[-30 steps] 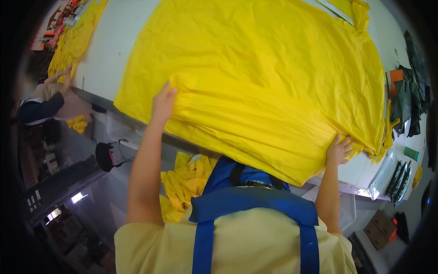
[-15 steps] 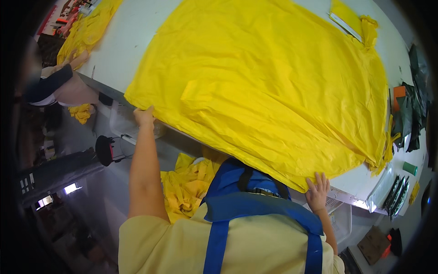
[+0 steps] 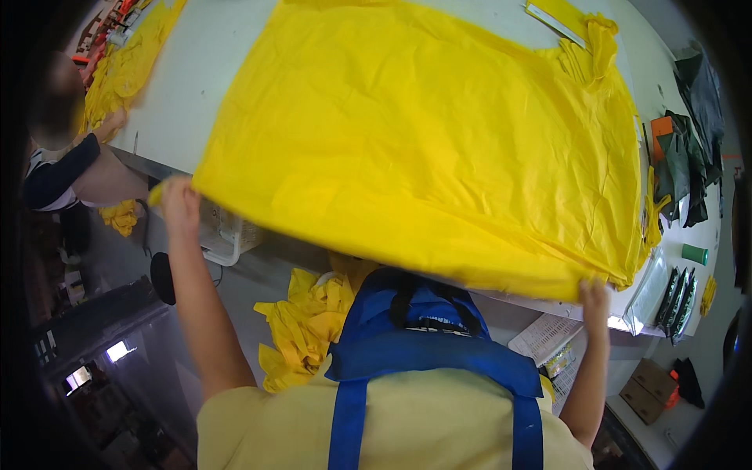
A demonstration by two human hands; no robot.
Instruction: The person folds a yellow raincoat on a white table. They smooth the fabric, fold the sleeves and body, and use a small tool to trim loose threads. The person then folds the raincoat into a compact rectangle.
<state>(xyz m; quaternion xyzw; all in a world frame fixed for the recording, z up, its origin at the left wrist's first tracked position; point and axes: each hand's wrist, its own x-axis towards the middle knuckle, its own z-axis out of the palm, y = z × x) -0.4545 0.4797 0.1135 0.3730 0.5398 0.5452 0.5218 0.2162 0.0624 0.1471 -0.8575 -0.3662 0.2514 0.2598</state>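
Note:
A large, thin yellow raincoat [image 3: 423, 133] lies spread over the white table, its near edge pulled fairly straight along the table's front. My left hand [image 3: 181, 205] is closed on its near left corner, and a bit of yellow sticks out past the fist. At the near right corner my right hand [image 3: 595, 301] grips the same edge, slightly blurred. The near strip of the raincoat between my hands is smeared by motion. Its bunched part [image 3: 599, 47] lies at the far right.
Left, a co-worker [image 3: 74, 168] handles another yellow piece [image 3: 129, 70]. Below the table are crumpled yellow fabric [image 3: 305, 329] and white baskets [image 3: 547, 338]. On the right lie dark sheets [image 3: 681, 160], a green roll [image 3: 694, 254], dark flat packs [image 3: 677, 305]; cardboard boxes [image 3: 646, 392] stand lower.
Both hands have moved outward, drawing the raincoat's near edge taut. My right hand, earlier laid with spread fingers on the corner, has now closed on it. The view has shifted slightly.

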